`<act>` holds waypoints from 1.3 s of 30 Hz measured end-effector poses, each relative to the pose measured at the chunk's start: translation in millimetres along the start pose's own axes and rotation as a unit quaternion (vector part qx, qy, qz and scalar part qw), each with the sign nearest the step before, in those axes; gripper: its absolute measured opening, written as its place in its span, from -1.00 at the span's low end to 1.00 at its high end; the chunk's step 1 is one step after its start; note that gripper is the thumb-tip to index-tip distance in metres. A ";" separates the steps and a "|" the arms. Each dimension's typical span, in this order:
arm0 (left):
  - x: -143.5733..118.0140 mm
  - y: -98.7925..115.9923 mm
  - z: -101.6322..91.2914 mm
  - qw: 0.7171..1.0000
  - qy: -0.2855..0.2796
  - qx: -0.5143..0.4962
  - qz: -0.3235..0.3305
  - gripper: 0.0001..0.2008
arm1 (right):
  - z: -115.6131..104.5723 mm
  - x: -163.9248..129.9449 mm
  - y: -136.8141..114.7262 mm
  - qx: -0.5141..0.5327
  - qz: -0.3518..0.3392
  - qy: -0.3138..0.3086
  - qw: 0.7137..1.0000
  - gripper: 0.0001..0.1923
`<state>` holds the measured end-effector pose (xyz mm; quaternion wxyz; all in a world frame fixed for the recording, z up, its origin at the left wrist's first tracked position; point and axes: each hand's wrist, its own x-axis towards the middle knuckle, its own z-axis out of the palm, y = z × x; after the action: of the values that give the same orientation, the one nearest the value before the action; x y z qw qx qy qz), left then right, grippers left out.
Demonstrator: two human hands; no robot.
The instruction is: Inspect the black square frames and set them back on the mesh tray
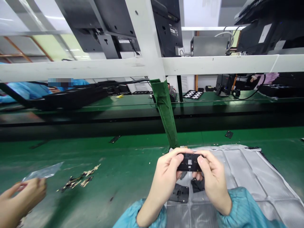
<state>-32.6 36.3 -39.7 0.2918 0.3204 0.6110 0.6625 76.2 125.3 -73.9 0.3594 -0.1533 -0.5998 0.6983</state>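
Note:
A small black rectangular plastic part (189, 163) with cut-outs is held level between my two hands, above a grey compartmented tray (234, 164). My left hand (167, 167) grips its left end, thumb on the near face and fingers behind. On its right end, my right hand (210, 169) pinches in the same way. Below the hands, a similar black part (180, 193) lies on the tray, with another dark piece (198, 185) beside it, partly covered by my right hand.
At the left, another person's hand (28, 193) is by a clear plastic bag (45, 172). Small dark and tan scraps (79, 180) lie on the green table (123, 183). A green-wrapped post (166, 114) rises behind my hands. Loose black parts lie farther back, including one flat piece (229, 134).

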 end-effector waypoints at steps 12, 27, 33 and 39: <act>-8.7 3.5 7.3 0.968 0.075 0.150 0.185 -0.83 | -8.2 1.5 2.7 -0.064 -0.086 0.049 0.993 -0.80; 27.4 -3.4 -50.0 0.967 0.151 0.180 0.099 -0.72 | -7.0 13.5 12.1 -0.068 -0.048 0.042 0.996 -0.79; 55.8 -42.2 -79.1 0.949 0.147 0.267 0.083 -0.71 | -12.8 23.3 20.5 -0.102 -0.064 0.028 0.992 -0.87; 69.3 -71.9 -85.0 0.946 -0.002 0.325 0.004 -0.85 | -15.5 29.2 52.6 -0.348 -0.107 -0.074 0.928 -0.87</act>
<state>-142.7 43.3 -110.7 0.1704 0.4019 0.7914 0.4279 49.2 155.4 -121.0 0.3104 -0.1517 -0.8430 0.4122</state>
